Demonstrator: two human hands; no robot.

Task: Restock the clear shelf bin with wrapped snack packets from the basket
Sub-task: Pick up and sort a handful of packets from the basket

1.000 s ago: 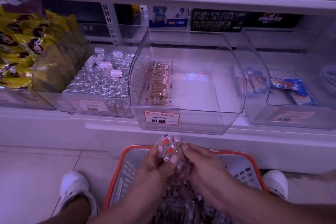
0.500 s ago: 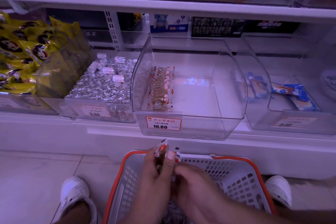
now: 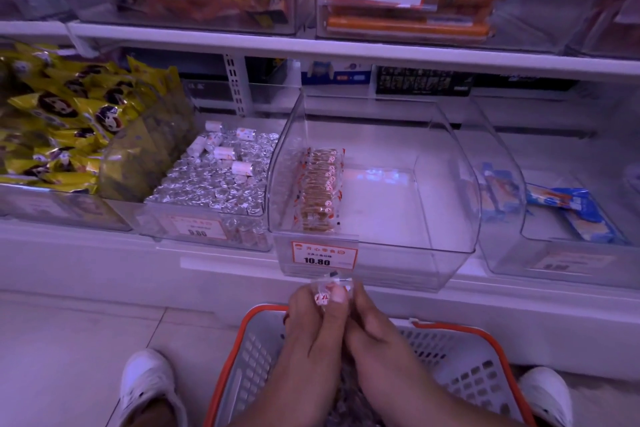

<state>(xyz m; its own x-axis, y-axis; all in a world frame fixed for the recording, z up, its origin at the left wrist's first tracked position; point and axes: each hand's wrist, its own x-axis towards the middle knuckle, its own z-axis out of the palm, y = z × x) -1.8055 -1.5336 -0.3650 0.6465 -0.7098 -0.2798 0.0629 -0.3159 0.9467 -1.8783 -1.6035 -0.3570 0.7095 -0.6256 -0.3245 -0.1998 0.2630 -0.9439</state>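
Note:
My left hand and my right hand are pressed together above the far rim of the grey basket with the orange rim. Together they grip a small bunch of clear-wrapped snack packets with red and white marks, whose tops stick out above my fingers. The bunch sits just below the 10.80 price tag of the clear shelf bin. A single row of the same packets stands along the bin's left wall; the rest of its floor is bare. More packets in the basket show between my forearms.
Left of the bin stands a bin of silver-wrapped sweets and, further left, yellow packets. To the right a clear bin holds blue packets. An upper shelf overhangs. My white shoes flank the basket on the tiled floor.
My hands have risen with the packets from inside the basket toward the bin's front edge. The camera has tilted up, showing the upper shelf's price tags.

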